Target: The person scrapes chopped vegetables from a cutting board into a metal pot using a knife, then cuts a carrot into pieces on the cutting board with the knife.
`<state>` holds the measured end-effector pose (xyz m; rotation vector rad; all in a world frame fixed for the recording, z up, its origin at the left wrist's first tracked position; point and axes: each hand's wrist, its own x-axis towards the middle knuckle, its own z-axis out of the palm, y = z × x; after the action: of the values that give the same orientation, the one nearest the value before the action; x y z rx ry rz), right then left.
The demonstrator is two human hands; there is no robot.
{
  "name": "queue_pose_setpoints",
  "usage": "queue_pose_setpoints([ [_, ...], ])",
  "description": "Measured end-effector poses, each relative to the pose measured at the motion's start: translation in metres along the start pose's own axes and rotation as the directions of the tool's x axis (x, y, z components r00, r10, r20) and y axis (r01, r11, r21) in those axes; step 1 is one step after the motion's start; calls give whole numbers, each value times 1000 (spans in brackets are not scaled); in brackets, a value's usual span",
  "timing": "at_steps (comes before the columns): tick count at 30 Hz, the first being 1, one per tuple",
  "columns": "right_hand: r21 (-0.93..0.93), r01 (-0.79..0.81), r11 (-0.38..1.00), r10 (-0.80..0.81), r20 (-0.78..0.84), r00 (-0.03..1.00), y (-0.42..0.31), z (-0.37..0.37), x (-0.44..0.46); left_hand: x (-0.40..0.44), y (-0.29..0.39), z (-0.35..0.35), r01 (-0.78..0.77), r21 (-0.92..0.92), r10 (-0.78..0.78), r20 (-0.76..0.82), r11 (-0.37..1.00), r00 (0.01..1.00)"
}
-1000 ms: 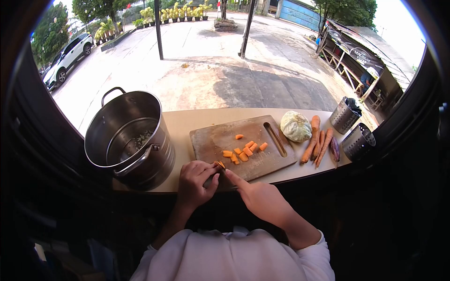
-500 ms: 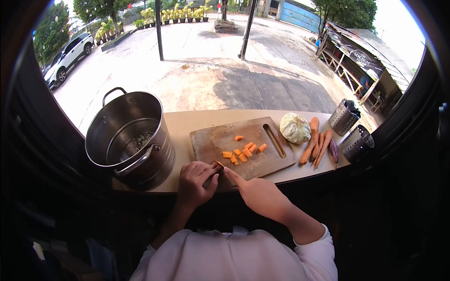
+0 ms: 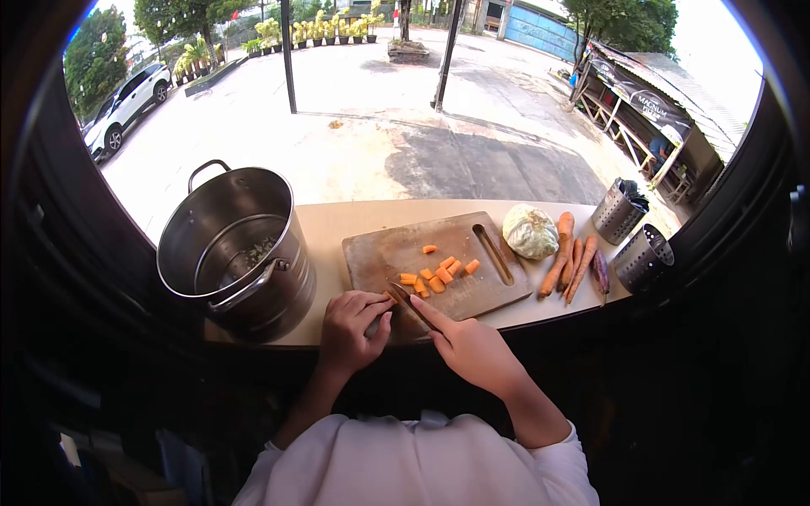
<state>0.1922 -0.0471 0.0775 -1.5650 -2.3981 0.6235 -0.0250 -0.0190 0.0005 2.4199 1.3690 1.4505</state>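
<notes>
My left hand presses a piece of carrot against the near left part of the wooden cutting board; the fingers mostly cover it. Just to the right, my right hand grips a knife, index finger stretched along its back. The blade points away and to the left, its tip beside the carrot under my left fingers. Several cut carrot chunks lie loose on the board beyond both hands.
A deep metal pot with bits inside stands left of the board. To the right are a cabbage, several whole carrots, a purple root and two perforated metal holders. The table's near edge runs below the board.
The knife has shifted slightly right, away from the held carrot, and more of its blade shows. My right hand has moved a little right and nearer me; my left hand stays in place.
</notes>
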Motion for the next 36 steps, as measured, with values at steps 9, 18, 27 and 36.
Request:
queue_pose_setpoints([
  [9, -12, -61, 998, 62, 33, 998, -12, -1, -8, -2, -2, 1, -4, 10, 4, 9, 1000, 1000],
  [18, -42, -66, 997, 68, 44, 997, -16, -1, -9, -2, -2, 0, -10, 16, 10, 9, 1000, 1000],
  [27, -104, -5, 995, 7, 14, 1000, -14, 7, -10, 0, -2, 0, -25, 14, 25, -7, 1000, 1000],
  [36, -287, 77, 955, -46, 113, 993, -22, 6, -2, -1, -4, 0, -2, 8, 2, 17, 1000, 1000],
])
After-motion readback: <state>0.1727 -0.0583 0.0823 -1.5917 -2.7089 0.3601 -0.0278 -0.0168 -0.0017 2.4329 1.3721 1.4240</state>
